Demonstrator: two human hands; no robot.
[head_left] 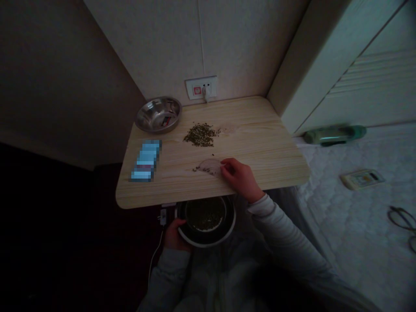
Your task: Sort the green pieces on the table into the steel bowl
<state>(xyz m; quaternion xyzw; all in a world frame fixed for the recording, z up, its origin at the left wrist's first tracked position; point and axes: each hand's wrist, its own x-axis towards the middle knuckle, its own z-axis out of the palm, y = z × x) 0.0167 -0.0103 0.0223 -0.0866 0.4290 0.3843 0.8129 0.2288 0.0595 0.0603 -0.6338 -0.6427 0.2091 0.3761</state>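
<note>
My right hand (238,177) is at the front edge of the small wooden table (175,186). Its fingers pinch the end of a thin, clear, rounded plastic piece (210,164), which lies low over the tabletop. A few dark grains show at or under this piece. Below the table edge, my left hand (177,236) grips the rim of a dark bowl with a pale rim (211,240). Small greenish grains (208,219) lie inside it, and the table hides its far side. Farther back on the tabletop is a loose heap of similar green-brown grains (200,135).
A shiny metal bowl (147,121) stands at the table's back left, with a blurred-out phone (146,160) in front. A plug sits in the wall socket (201,88). On the bed (325,173) at right are a green bottle (336,134), a pale handheld device (362,178) and glasses (403,219).
</note>
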